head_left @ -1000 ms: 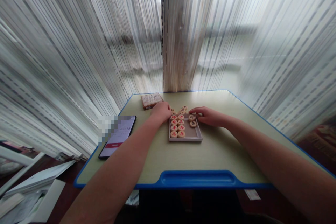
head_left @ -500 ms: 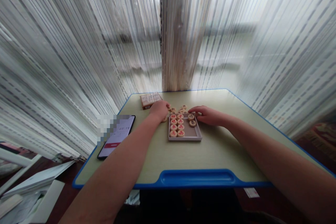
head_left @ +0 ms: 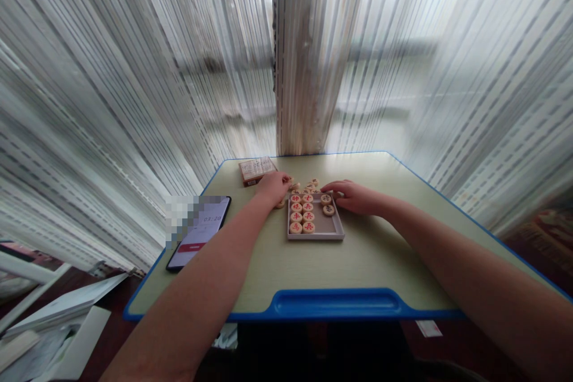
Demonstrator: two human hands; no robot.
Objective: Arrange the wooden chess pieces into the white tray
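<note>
A shallow grey tray (head_left: 333, 228) lies mid-table and holds several round wooden chess pieces (head_left: 303, 213) with red and dark characters. More loose pieces (head_left: 312, 184) lie just behind it. My left hand (head_left: 273, 186) rests knuckles-up at the tray's far left corner, fingers curled over loose pieces; what it grips is hidden. My right hand (head_left: 356, 197) lies at the tray's far right corner, fingertips pinched at a piece (head_left: 326, 199) in the tray.
A phone (head_left: 200, 230) with a lit screen lies at the left of the blue-edged table (head_left: 340, 304). A small printed box (head_left: 256, 169) sits at the far left. Striped sheer curtains hang behind; white boards lie on the floor at left.
The view shifted slightly downward a second ago. My left hand has edged a little to the left and back, uncovering a piece by the tray's corner. My right hand has stayed put.
</note>
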